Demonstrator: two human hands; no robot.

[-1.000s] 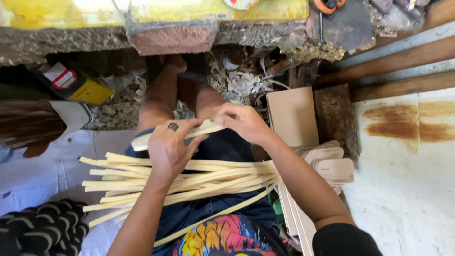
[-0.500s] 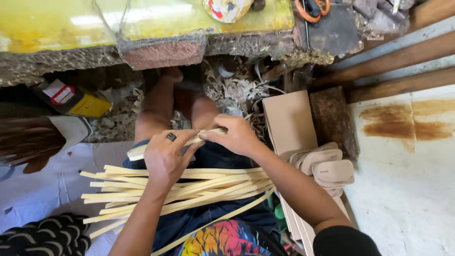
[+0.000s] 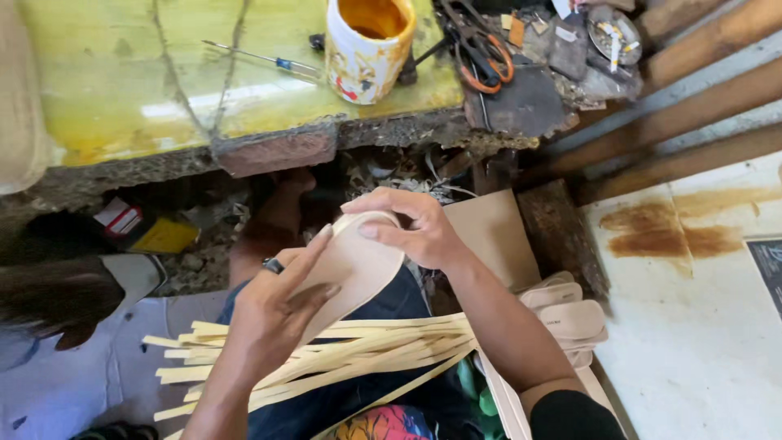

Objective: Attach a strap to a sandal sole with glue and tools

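Observation:
Both my hands hold a beige shoe insole [image 3: 358, 265] above my lap. My left hand [image 3: 273, 314], with a dark ring on one finger, supports it from below and along its left edge. My right hand [image 3: 411, 228] grips its rounded far end, thumb on the top face. Under my hands, a bundle of pale yellow strips [image 3: 342, 354] lies across my thighs, fanning out to the left.
A yellow-stained workbench [image 3: 163, 90] ahead carries a glue-smeared pot [image 3: 366, 41], a screwdriver [image 3: 261, 59] and orange-handled scissors [image 3: 481, 49]. A stack of beige insoles [image 3: 570, 318] and a cardboard sheet [image 3: 493, 232] lie at my right. Wooden planks [image 3: 684, 106] run along the right.
The insole has been lifted off the strip bundle and turned face-up between my hands. The view has tilted up, bringing the bench top and pot into sight.

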